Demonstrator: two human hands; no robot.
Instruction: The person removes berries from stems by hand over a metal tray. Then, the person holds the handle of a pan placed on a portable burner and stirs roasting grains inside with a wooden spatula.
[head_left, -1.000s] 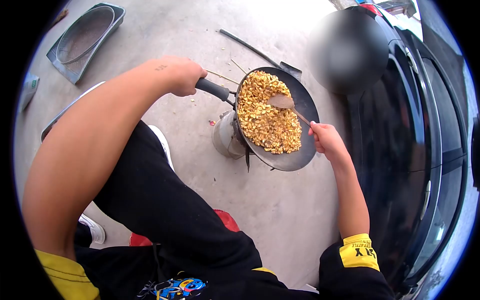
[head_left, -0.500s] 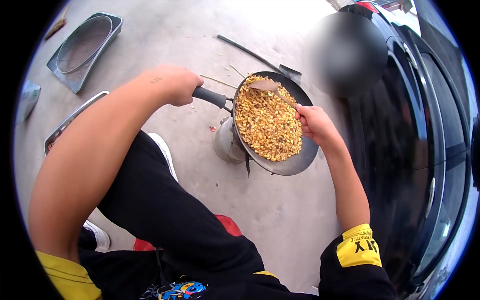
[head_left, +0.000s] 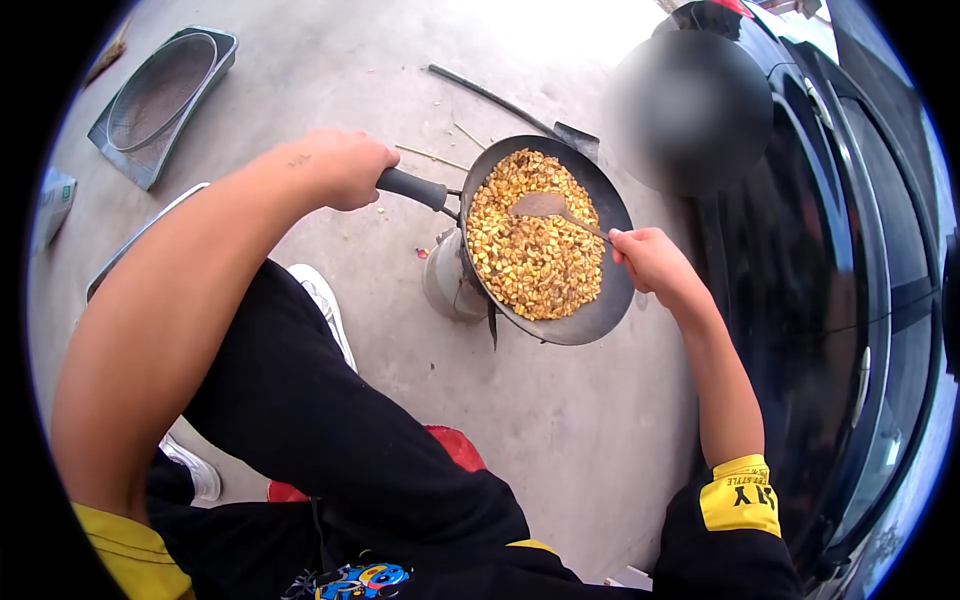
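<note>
A dark wok rests on a round grey stove on the floor. Golden-brown kernels that look like corn fill much of it. My left hand is closed round the wok's black handle, on the left. From the right, my right hand grips the thin handle of a spatula. The spatula's brown blade lies on top of the kernels, near the middle of the pile.
Beyond the wok lies a long-handled shovel, with thin sticks nearby. A black car stands close on the right. At far left are a metal tray with a round sieve and a bag.
My right hand and the spatula have moved right and a little down. The blade has shifted from the pile's far edge towards its middle. My left hand keeps hold of the wok's handle.
</note>
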